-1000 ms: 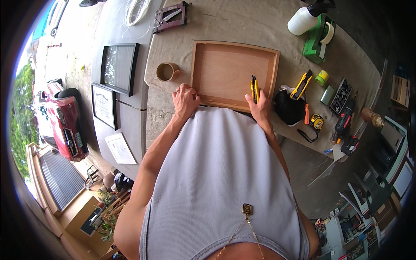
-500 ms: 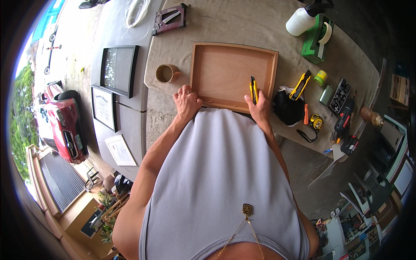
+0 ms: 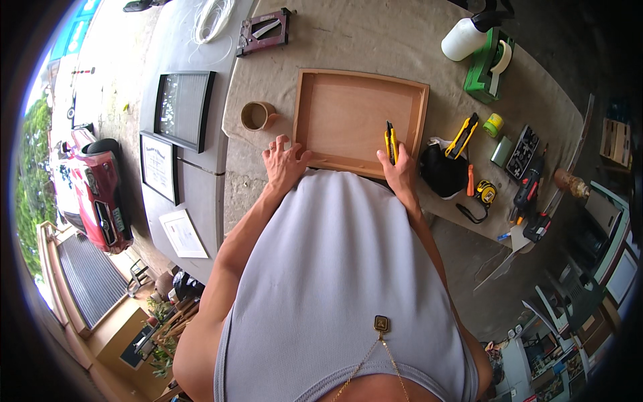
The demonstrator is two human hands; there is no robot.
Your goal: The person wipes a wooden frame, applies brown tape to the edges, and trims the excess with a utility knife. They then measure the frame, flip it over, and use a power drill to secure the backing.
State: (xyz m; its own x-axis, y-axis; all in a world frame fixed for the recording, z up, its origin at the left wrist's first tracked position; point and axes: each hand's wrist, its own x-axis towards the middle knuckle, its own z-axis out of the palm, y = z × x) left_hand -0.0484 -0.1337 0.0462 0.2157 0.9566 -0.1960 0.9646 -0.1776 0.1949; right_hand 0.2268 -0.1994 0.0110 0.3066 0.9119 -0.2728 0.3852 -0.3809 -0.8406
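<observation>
A shallow brown wooden frame [image 3: 362,76] with a flat panel inside lies on the worktable in front of me, its near edge close to my shirt. At its near left corner is my left hand [image 3: 285,164], fingers spread and a thumb beside the wood, gripping nothing. My right hand [image 3: 400,171] is closed around a yellow and black utility knife [image 3: 391,144], which points away from me over the frame's near right part. I cannot make out whether its blade is extended. A roll of brown tape [image 3: 257,116] stands just beyond my left hand.
Right of the frame lie a black pouch [image 3: 442,173], another yellow cutter [image 3: 462,136], an orange-handled tool [image 3: 470,179], a tape measure [image 3: 485,192] and a drill [image 3: 528,187]. A green tape dispenser [image 3: 479,75], white spray bottle [image 3: 463,40] and staple gun [image 3: 264,31] stand farther back. Picture frames [image 3: 184,110] lie left.
The fingers of my left hand have spread and shifted slightly left at the corner. My right hand keeps the utility knife in nearly the same place.
</observation>
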